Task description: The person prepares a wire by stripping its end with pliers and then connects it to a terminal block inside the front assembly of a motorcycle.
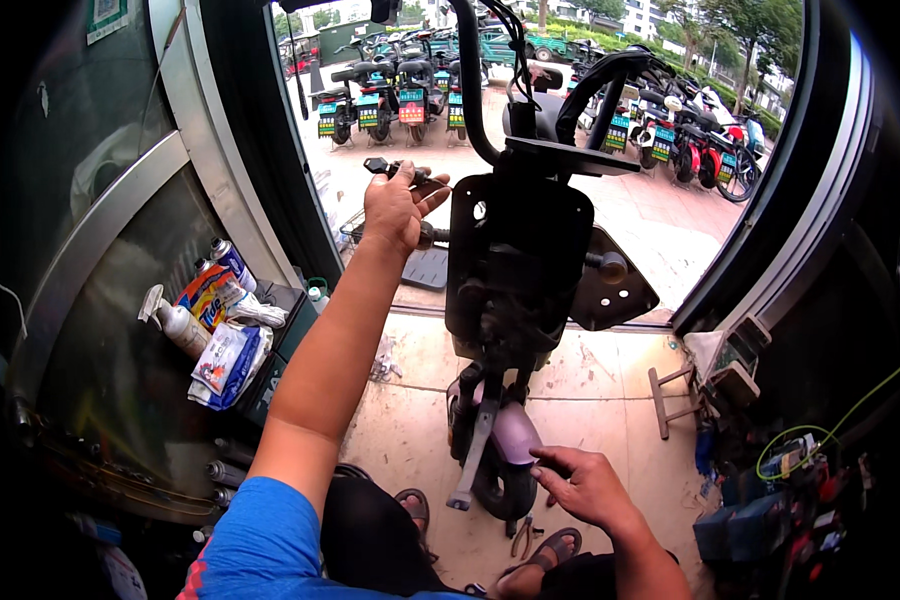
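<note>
My left hand (pixel 398 205) is raised beside a black scooter frame (pixel 510 230), its fingers closed round a small black key-like object (pixel 380 165). My right hand (pixel 580 485) is low beside the pale pink rear fender (pixel 510 430), index finger extended and thumb slightly apart, with nothing visible held. A dark tire (pixel 505 495) shows under the fender, and a metal bar (pixel 470 470) runs down beside it. A perforated black plate (pixel 610 295) juts out at the frame's right. Pliers (pixel 522 540) lie on the floor below the wheel, between my sandalled feet.
A doorway with metal jambs opens onto parked scooters (pixel 410 100). Spray cans and cleaning packets (pixel 225 350) sit on a dark box at the left. A small wooden stool (pixel 670 400), blue tool cases (pixel 730 530) and a yellow-green hose (pixel 790 450) are at the right.
</note>
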`<state>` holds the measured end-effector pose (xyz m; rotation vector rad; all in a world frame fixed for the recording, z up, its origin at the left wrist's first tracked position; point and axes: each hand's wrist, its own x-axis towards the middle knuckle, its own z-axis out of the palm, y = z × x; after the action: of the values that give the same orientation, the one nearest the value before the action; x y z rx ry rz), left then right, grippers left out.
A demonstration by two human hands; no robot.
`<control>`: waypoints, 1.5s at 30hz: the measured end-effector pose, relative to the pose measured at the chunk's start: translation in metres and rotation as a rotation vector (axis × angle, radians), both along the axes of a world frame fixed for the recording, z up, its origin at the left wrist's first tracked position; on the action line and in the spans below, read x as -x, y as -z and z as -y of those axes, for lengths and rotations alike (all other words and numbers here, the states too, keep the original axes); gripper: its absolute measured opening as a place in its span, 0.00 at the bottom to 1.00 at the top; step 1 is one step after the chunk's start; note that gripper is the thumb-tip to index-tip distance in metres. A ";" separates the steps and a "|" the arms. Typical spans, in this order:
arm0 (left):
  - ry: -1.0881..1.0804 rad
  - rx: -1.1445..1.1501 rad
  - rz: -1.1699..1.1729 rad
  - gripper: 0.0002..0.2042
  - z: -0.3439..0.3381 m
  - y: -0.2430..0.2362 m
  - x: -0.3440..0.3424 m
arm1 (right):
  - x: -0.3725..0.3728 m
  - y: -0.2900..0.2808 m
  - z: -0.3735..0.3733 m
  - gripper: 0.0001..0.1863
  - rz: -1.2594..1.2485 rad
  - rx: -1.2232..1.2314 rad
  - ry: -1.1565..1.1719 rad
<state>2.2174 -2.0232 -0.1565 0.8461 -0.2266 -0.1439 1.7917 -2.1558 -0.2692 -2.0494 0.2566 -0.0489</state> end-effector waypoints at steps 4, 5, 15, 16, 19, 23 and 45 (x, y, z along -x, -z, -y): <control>0.016 0.004 -0.001 0.10 0.000 0.001 0.003 | 0.003 -0.003 -0.001 0.17 0.055 0.109 -0.073; 0.029 -0.009 0.006 0.10 0.001 0.002 0.003 | 0.004 -0.002 -0.001 0.17 0.083 0.147 -0.093; 0.132 -0.226 -0.001 0.10 0.008 -0.001 -0.012 | 0.008 -0.009 -0.001 0.17 0.108 0.348 -0.204; 0.143 -0.244 -0.012 0.10 0.008 -0.002 -0.012 | 0.009 -0.010 -0.001 0.17 0.093 0.362 -0.214; 0.242 -0.270 -0.034 0.10 0.013 0.002 -0.026 | 0.012 -0.007 0.000 0.17 0.065 0.414 -0.246; 0.445 -0.297 -0.112 0.11 0.014 0.008 -0.049 | 0.014 -0.002 0.001 0.17 0.048 0.445 -0.290; 0.615 -0.483 -0.237 0.08 0.002 -0.020 -0.037 | -0.166 -0.108 0.008 0.23 0.725 0.402 0.197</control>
<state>2.2543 -2.0253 -0.1361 1.2067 -0.2261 -0.8976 1.9581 -2.1636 -0.1609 -2.2380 -0.0143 -1.0116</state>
